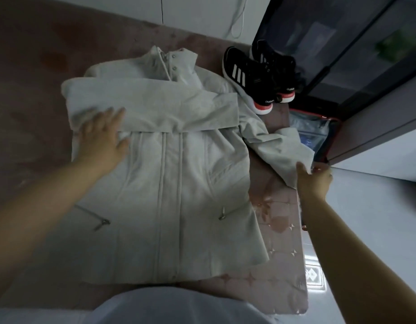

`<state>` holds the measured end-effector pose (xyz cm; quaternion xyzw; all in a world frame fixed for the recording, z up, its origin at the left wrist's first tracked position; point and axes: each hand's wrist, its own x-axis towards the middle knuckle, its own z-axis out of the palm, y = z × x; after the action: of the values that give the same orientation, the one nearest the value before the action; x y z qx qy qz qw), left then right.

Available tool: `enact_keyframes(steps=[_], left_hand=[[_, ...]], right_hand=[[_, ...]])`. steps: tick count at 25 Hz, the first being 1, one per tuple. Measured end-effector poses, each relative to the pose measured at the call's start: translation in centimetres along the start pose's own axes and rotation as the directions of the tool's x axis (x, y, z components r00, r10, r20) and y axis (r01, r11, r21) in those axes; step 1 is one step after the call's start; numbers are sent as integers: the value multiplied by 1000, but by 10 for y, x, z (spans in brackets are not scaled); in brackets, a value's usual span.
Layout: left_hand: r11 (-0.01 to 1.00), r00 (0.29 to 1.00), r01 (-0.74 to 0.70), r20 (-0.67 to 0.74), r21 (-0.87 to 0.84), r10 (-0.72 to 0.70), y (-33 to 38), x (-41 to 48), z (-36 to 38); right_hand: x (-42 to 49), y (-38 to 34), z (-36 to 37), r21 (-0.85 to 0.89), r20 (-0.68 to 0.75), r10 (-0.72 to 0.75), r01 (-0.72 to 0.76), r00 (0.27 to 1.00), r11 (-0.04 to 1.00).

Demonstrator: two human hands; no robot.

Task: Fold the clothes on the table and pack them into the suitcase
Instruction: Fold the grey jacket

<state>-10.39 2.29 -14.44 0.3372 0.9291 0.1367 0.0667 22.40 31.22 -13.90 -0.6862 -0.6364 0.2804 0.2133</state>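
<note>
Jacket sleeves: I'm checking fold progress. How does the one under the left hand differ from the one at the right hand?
The folded sleeve lies across the jacket; the loose sleeve stretches sideways toward the table edge. The left hand presses the folded sleeve flat; the right hand pinches the loose sleeve's end. Both are pale fabric.

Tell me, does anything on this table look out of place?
Yes: a pair of black sneakers stands on the table at its far right, against the shoulder of the pale jacket, an odd spot beside clothing. The unfolded sleeve trails toward the table's edge, pinched by the right hand.
</note>
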Motion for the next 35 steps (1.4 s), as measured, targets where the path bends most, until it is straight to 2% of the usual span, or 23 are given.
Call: enact_keyframes(steps=[1, 3, 5, 6, 8, 9, 11, 14, 16, 17, 18, 19, 21, 22, 23, 24, 25, 26, 28, 30, 31, 33, 35], left_hand=[[996, 991, -44, 130, 72, 34, 12, -7, 7], [958, 927, -85, 373, 274, -25, 25, -13, 21], [927, 890, -81, 446, 367, -98, 31, -13, 22], [929, 882, -63, 455, 365, -119, 35, -12, 20], [943, 882, -31, 452, 332, -130, 47, -13, 11], [953, 896, -18, 427, 301, -118, 56, -13, 5], [975, 925, -9, 371, 224, -77, 79, -13, -10], [993, 954, -114, 284, 43, 97, 128, -5, -39], [960, 959, -203, 161, -196, 235, 165, 4, -62], [906, 962, -223, 71, -360, 265, 183, 7, -77], [823, 969, -221, -26, -524, 244, 197, 8, -91], [721, 976, -213, -110, -659, 188, 205, 10, -104], [536, 982, -174, -182, -826, 38, 204, 11, -122], [457, 987, -124, -156, -881, -33, 195, 12, -122], [427, 988, -49, -105, -903, -109, 182, 11, -118], [480, 976, 60, -50, -875, -212, 163, 11, -107], [571, 943, 195, -8, -798, -333, 143, 8, -95], [643, 905, 311, 12, -700, -425, 121, 3, -80], [734, 901, 386, 56, -559, -431, 84, -11, -55], [764, 943, 327, 245, -557, -226, 57, -25, -36], [770, 918, 313, 386, -556, -95, 49, -33, -30], [896, 820, 200, 568, -396, 68, 41, -50, -18], [991, 853, -33, 514, -127, 95, 33, -59, -4]], right_hand=[[7, 3, -5, -53, 33, 79, -77, 996, 996], [16, 8, -7, -124, 162, 207, -189, 965, 974], [19, 10, -7, -94, 295, 278, -262, 914, 961], [20, 13, -6, -31, 299, 282, -286, 912, 958], [22, 20, -9, -133, 288, 164, -130, 944, 983], [24, 15, -18, -47, 258, 74, -64, 963, 997], [41, -6, -40, 137, 52, -22, 15, 998, 990], [62, -62, -74, 171, -96, -332, 344, 938, 923], [55, -104, -86, 132, -126, -553, 566, 824, 814], [42, -126, -89, 130, -142, -674, 689, 725, 713], [25, -145, -87, 148, -144, -796, 809, 587, 569], [5, -160, -81, 183, -129, -894, 896, 429, 404], [-29, -170, -54, 269, -2, -989, 953, 147, 141], [-46, -168, -35, 292, 65, -997, 955, 38, 55], [-62, -162, -15, 310, 128, -991, 951, -35, 6], [-77, -152, 4, 317, 210, -975, 948, -77, -6], [-90, -139, 20, 311, 328, -942, 950, -73, 35], [-99, -125, 31, 276, 465, -885, 952, -12, 132], [-102, -98, 41, 212, 613, -778, 920, 137, 329], [-88, -84, 43, 191, 633, -736, 873, 240, 449], [-75, -82, 43, 177, 617, -722, 839, 313, 515], [-46, -89, 42, 104, 574, -660, 757, 484, 645], [-22, -101, 45, 24, 556, -615, 729, 559, 685]])
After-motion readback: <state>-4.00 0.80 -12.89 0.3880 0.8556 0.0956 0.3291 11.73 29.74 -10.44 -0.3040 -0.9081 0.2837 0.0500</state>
